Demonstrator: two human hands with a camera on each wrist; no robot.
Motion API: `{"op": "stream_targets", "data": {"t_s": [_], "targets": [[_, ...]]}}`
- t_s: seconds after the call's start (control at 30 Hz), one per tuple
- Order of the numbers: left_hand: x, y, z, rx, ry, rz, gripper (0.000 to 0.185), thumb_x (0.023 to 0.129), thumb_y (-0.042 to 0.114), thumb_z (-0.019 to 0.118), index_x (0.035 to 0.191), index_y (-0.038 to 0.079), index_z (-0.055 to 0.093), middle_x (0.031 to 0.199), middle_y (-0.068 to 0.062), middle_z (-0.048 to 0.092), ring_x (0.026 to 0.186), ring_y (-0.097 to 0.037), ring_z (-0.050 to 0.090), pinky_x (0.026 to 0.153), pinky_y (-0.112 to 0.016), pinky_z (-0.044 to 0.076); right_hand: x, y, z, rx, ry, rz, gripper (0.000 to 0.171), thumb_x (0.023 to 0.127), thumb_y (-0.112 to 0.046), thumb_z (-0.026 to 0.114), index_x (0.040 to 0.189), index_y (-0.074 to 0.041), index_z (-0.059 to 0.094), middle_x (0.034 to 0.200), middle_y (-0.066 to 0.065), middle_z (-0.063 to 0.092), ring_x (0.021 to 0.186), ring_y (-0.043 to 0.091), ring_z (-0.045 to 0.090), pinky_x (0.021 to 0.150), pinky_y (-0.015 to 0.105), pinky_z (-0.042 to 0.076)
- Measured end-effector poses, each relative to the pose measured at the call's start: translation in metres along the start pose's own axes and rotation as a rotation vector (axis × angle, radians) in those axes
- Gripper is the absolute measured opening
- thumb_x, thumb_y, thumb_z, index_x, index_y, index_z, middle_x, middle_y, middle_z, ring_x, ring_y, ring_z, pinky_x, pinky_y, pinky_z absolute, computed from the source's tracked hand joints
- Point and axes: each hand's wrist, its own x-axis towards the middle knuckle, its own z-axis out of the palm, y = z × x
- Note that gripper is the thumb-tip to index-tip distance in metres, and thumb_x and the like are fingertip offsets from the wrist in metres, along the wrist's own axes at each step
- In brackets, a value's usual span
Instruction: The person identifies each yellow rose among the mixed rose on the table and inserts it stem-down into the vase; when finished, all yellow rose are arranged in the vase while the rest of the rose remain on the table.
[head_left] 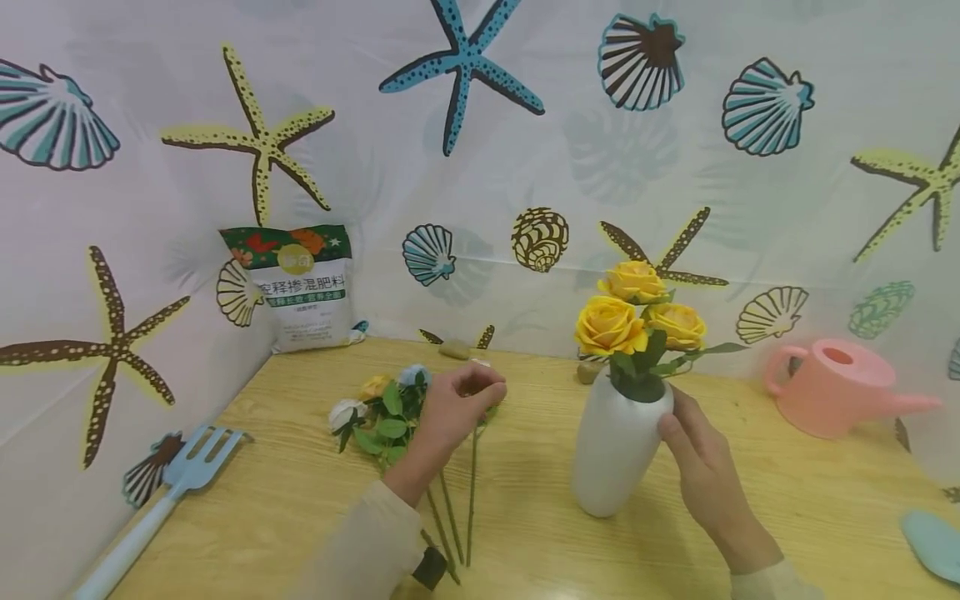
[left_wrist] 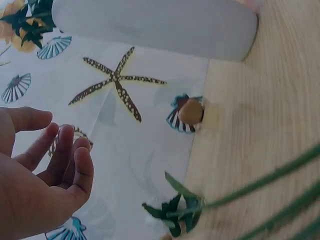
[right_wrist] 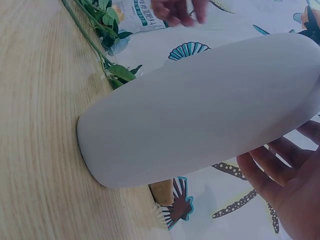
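Right hand [head_left: 701, 467] rested with relaxed fingers against the side of the white vase [head_left: 617, 446], gripping nothing. The vase stood upright on the worktop [head_left: 525, 533], holding three yellow roses [head_left: 637, 312]. Left hand [head_left: 457, 408] hovered loosely curled and empty over loose flower stems [head_left: 390, 417] lying just left of the vase. Pink watering can [head_left: 840, 387] and fertilizer bag [head_left: 303, 287] stood at the back.

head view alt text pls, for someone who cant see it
A person's right hand touches a white vase of yellow roses on a wooden table, while the left hand hovers over loose flower stems.
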Motion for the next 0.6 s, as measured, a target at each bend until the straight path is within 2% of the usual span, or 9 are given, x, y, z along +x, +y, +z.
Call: {"op": "stream_targets", "data": {"t_s": [0.13,0.3,0.47,0.6], "targets": [[-0.005,-0.015,-0.028,0.072,0.066,-0.076,0.007,0.094,0.01,0.071,0.099,0.007,0.073,0.093,-0.011,0.071,0.077,-0.017,0.065,0.068,-0.033,0.055,-0.001,0.001,-0.002,-0.013,0.005,0.002,0.043,0.109,-0.01,0.037,0.15,0.0,0.042,0.148,0.026,0.05,0.124,-0.018,0.042,0.096,0.001,0.037],[-0.016,-0.028,-0.054,0.326,0.084,-0.166,0.008,0.094,0.013,0.07,0.098,0.006,0.072,0.093,-0.008,0.071,0.077,-0.021,0.067,0.065,-0.033,0.056,-0.002,0.0,-0.004,-0.009,0.003,0.004,0.043,0.109,-0.01,0.036,0.15,0.002,0.041,0.148,0.027,0.049,0.123,-0.018,0.043,0.095,0.001,0.037],[-0.022,-0.039,-0.068,0.533,0.057,-0.217,0.013,0.092,0.018,0.071,0.096,0.007,0.072,0.092,-0.009,0.072,0.072,-0.019,0.065,0.062,-0.034,0.052,-0.001,-0.001,-0.003,-0.006,0.004,0.013,0.043,0.109,-0.01,0.036,0.15,0.002,0.041,0.148,0.028,0.05,0.122,-0.019,0.043,0.094,0.001,0.038],[-0.024,-0.046,-0.073,0.618,0.05,-0.231,0.016,0.091,0.018,0.072,0.101,0.005,0.072,0.089,-0.009,0.074,0.07,-0.017,0.065,0.06,-0.033,0.053,0.0,-0.001,-0.001,-0.008,-0.01,0.025,0.044,0.109,-0.012,0.036,0.151,0.001,0.041,0.149,0.027,0.049,0.122,-0.017,0.043,0.094,0.001,0.037]]}}
